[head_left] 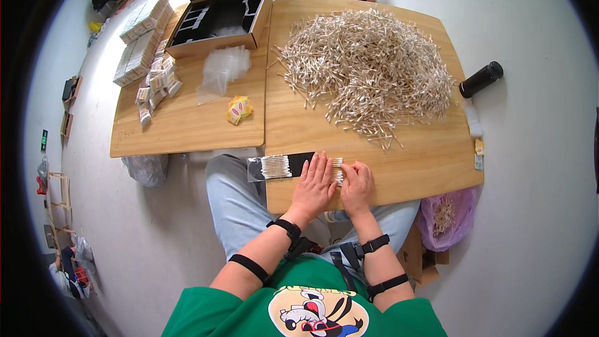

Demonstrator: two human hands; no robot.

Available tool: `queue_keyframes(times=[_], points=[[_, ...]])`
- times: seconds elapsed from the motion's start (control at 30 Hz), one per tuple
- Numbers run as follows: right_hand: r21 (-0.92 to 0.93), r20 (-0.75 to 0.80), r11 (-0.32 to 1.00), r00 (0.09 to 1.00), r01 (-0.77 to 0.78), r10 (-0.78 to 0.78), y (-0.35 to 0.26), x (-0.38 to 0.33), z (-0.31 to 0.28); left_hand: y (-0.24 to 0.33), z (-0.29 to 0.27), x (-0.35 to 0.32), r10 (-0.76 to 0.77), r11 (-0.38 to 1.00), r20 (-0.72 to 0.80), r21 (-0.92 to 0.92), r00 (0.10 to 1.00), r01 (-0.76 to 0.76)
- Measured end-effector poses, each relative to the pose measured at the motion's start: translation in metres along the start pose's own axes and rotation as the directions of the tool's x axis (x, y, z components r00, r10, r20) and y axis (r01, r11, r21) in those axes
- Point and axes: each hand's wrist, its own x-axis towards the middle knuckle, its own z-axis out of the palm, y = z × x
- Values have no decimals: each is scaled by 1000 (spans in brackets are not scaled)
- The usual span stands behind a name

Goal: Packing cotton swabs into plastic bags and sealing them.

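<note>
My left hand [315, 186] lies flat with fingers stretched out, pressing on a black strip [302, 163] and a row of cotton swabs [337, 171]. Left of it, a clear plastic bag [253, 170] holds more swabs [275, 166] laid side by side and sticks out past the table's front edge. My right hand [357, 187] is closed at the right end of the row, its thumb and bent fingers against the swabs; its fingertips are partly hidden. A big loose heap of cotton swabs [374, 62] spreads over the table behind both hands.
On the left table [187, 131] are stacked white packs [140, 56], clear bags [223, 70], yellow packets [239, 110] and an open cardboard box [215, 22] with black lining. A black bottle [482, 79] is beyond the right edge. A purple bag [450, 218] of swabs hangs below.
</note>
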Motion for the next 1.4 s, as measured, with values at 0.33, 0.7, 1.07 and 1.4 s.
queue_keyframes(times=[0.33, 0.7, 1.07, 1.4], points=[[-43, 14, 999, 1000, -3, 4, -1, 0, 4, -1, -1, 1, -3, 1000, -3, 8, 1000, 3], [71, 52, 995, 996, 74, -77, 7, 13, 3, -3, 3, -1, -4, 1000, -22, 21, 1000, 4], [152, 180, 983, 975, 107, -134, 47, 55, -6, 3, 1, -3, -26, 999, -30, 34, 999, 27], [-174, 381, 947, 905, 271, -190, 8, -15, -8, 1, 0, 2, -32, 999, -13, 10, 999, 32]])
